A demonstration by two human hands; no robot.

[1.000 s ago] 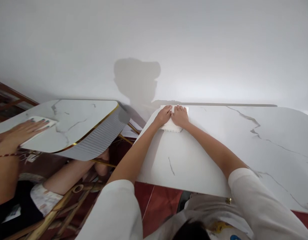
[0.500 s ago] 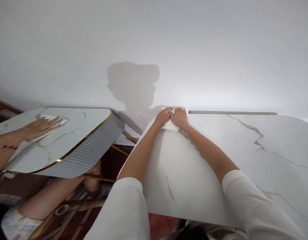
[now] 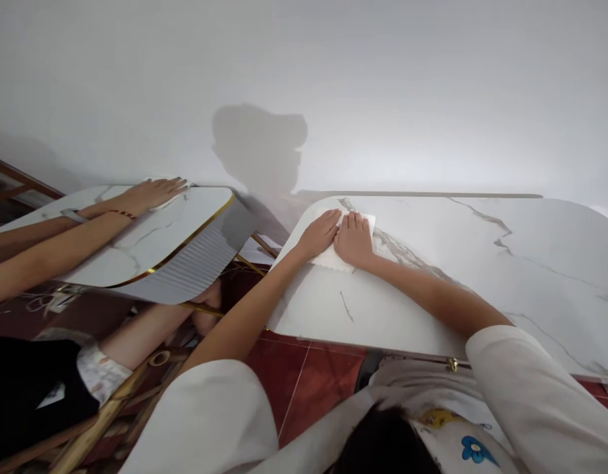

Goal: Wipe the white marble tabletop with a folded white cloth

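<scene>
My left hand (image 3: 318, 234) and my right hand (image 3: 354, 241) lie side by side, palms down, on a white cloth (image 3: 333, 261). The fingers of both hands are stretched out over the cloth, pressing it against the white marble-patterned tabletop (image 3: 313, 306). The cloth shows below my palms and beyond my right fingertips, near the table's far left corner. My palms hide the rest of it.
On the left stands a matching table (image 3: 180, 224) with a gold-trimmed, ribbed side. A co-worker's hands (image 3: 158, 191) rest there on another white cloth. Wooden slats (image 3: 86, 441) are at lower left. A plain wall (image 3: 407, 99) runs behind both tables.
My hands and the cloth have come back from the far edge of the table towards me. The co-worker's hand has slid its cloth to the far edge of the left table.
</scene>
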